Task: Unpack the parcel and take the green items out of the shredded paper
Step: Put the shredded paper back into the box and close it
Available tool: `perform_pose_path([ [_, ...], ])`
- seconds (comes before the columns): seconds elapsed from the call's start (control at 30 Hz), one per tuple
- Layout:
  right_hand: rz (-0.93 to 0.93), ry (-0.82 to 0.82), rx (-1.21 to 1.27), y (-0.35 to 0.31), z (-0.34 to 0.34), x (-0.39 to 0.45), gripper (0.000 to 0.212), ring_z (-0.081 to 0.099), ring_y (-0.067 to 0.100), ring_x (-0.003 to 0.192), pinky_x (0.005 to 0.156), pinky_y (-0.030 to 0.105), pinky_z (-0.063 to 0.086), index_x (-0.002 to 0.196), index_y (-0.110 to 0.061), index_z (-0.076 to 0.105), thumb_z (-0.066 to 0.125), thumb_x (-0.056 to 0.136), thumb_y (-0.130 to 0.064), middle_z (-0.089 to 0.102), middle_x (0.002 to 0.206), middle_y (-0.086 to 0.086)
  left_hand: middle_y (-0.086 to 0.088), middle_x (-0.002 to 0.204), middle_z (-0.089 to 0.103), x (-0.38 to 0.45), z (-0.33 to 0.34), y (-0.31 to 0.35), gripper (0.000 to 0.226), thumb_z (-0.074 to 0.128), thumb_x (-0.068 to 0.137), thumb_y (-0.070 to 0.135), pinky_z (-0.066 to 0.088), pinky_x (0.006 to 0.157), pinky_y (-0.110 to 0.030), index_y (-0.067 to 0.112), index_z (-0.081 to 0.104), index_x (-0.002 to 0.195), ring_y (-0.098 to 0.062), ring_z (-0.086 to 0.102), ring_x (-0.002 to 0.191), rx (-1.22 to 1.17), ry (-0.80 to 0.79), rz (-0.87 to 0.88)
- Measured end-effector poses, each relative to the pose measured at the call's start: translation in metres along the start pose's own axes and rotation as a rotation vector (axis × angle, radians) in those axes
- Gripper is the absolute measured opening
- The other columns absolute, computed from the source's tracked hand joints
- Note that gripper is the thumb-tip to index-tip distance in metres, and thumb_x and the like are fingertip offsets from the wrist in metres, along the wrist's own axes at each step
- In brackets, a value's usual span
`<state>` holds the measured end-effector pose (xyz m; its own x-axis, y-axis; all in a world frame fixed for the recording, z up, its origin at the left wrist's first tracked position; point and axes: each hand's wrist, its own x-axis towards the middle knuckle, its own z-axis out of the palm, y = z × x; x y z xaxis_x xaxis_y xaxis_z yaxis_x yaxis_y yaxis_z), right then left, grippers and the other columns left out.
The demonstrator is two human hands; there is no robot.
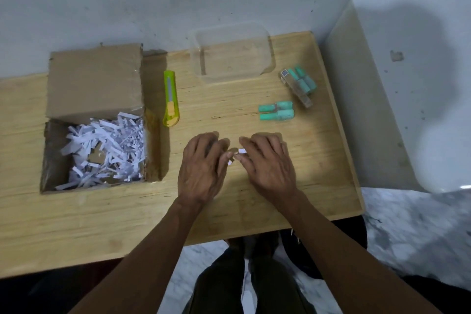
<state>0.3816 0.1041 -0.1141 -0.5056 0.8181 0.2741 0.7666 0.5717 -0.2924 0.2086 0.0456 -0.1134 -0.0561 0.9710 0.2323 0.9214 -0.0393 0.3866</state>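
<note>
An open cardboard box (51,150) stands on the left of the wooden table, holding white shredded paper (107,150). Its flap (94,81) is folded back. Two green items (276,110) lie side by side right of centre, and another pack of green items (299,84) lies farther right. My left hand (201,168) and my right hand (267,163) are close together at the table's middle, palms down. Small white scraps of shredded paper (241,151) sit pinched between their fingertips.
A yellow-green utility knife (170,98) lies just right of the box. A clear plastic container (233,53) stands at the back of the table. The table's right edge (339,120) borders a white surface (407,84). My legs show below the front edge.
</note>
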Motion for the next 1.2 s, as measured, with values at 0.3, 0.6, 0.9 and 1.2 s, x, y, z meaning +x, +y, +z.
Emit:
perform_pose_path([
  [0.3,-0.013,0.107,0.087,-0.006,0.003,-0.012,0.026,0.055,0.020,0.070,0.061,0.036,0.048,0.084,-0.010,0.065,0.051,0.102,-0.022,0.061,0.082,0.004,-0.006,0.073,0.055,-0.002,0.005,0.004,0.037,0.047,0.106,0.036,0.032,0.063,-0.038,0.012,0.062,0.082,-0.026,0.048,0.069,0.222,0.061,0.108],
  [0.6,0.315,0.161,0.313,-0.013,-0.006,-0.018,0.019,0.063,0.020,0.076,0.065,0.031,0.050,0.090,-0.007,0.071,0.058,0.097,-0.019,0.068,0.086,0.007,-0.008,0.068,0.066,-0.003,-0.002,0.006,0.059,0.035,0.101,0.055,0.045,0.052,-0.034,0.011,0.065,0.075,-0.032,0.063,0.058,0.087,-0.073,-0.031],
  [0.9,0.788,0.380,0.476,-0.035,-0.065,-0.055,0.014,0.060,0.016,0.071,0.064,0.027,0.045,0.083,-0.005,0.069,0.069,0.090,-0.017,0.067,0.076,0.006,-0.015,0.049,0.056,0.004,-0.024,0.048,0.059,0.040,0.102,0.041,0.027,0.051,-0.027,0.003,0.065,0.064,-0.039,0.051,0.039,-0.118,0.056,-0.231],
  [1.2,1.142,0.635,0.383,0.023,-0.147,-0.139,0.023,0.063,0.017,0.083,0.072,0.017,0.038,0.094,-0.011,0.073,0.060,0.094,-0.031,0.072,0.089,0.006,-0.009,0.056,0.058,0.011,0.013,0.204,0.050,0.043,0.109,0.033,0.023,0.045,-0.029,0.010,0.070,0.074,-0.036,0.054,0.043,-0.149,-0.086,0.239],
])
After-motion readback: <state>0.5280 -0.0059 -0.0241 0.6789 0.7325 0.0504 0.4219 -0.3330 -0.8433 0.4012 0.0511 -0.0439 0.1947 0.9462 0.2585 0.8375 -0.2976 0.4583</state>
